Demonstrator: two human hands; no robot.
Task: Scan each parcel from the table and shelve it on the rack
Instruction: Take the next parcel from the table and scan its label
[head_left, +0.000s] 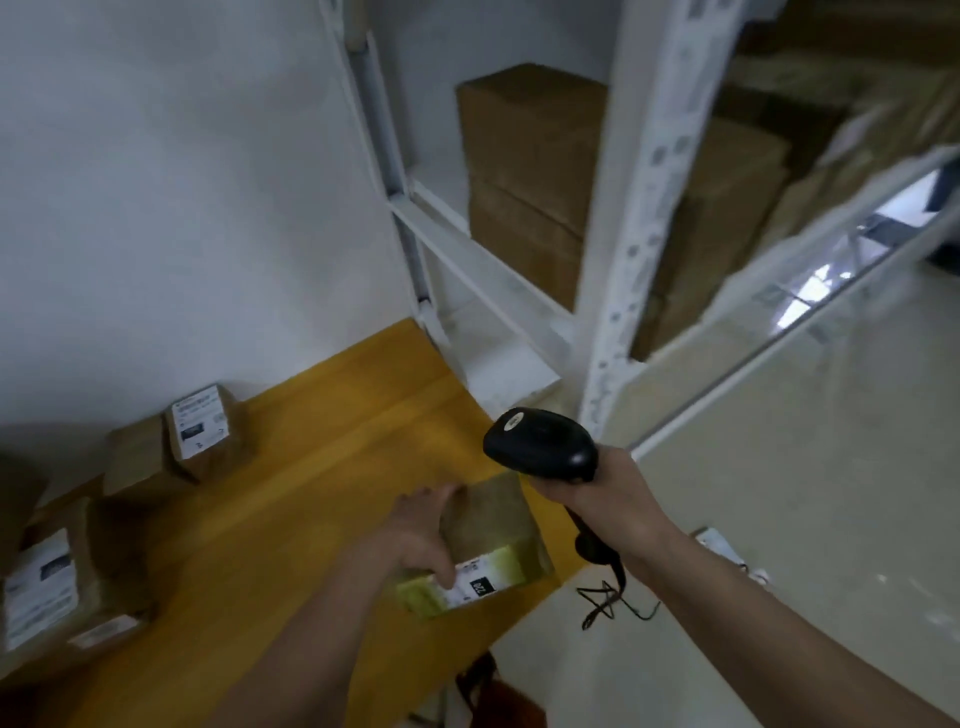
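The left hand (415, 535) grips a small brown parcel (488, 545) at the yellow desk (291, 467) edge. Just right of it, the right hand (608, 499) clasps a black scanner (540, 441), its head above the parcel.

Parcels on table (291, 467) – four; scanner (540, 441) – one; hands – two.

Brown parcel (493, 540) with white-and-black label, black scanner (540, 441). Table (311, 467) yellow-orange. Rack (639, 208) white, its boxes (524, 171) brown.
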